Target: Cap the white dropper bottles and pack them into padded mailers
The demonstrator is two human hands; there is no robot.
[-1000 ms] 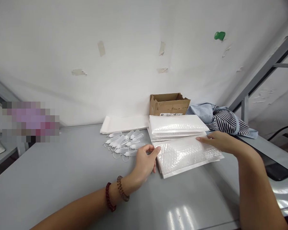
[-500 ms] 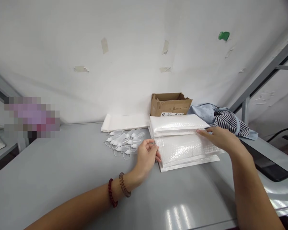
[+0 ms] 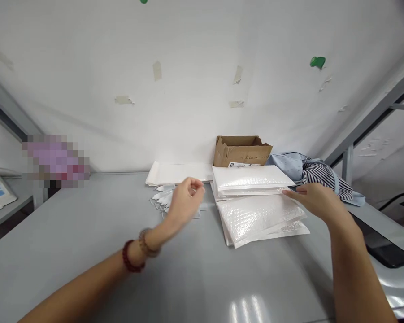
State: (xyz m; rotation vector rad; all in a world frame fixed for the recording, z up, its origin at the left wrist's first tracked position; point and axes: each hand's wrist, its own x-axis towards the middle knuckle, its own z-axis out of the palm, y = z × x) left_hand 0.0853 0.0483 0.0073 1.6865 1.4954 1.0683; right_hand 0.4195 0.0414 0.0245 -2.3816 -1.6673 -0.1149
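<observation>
My left hand [image 3: 186, 199] is raised above the small clear squeeze bottles [image 3: 163, 197], its fingers curled in toward the thumb, and I see nothing between them. It hides part of the bottle pile. Two overlapping groups of white bubble mailers lie to its right: an upper bubble mailer [image 3: 252, 177] at the back and a lower bubble mailer [image 3: 255, 217] in front, slightly fanned. My right hand [image 3: 311, 197] is at the right edge of the upper mailer, thumb and fingers closed on its edge or flap. Which layer they pinch is hard to make out.
Behind the mailers an open cardboard box [image 3: 242, 152] stands against the wall. More white mailers [image 3: 181, 172] lie at the back, left of it. Blue and striped cloth [image 3: 318, 175] is bunched at the right, with a black flat device [image 3: 380, 242] in front.
My left hand has left the mailers' left edge and moved left and up over the bottles. The lower front mailer has turned slightly. My right hand stays by the upper mailer's right edge.
</observation>
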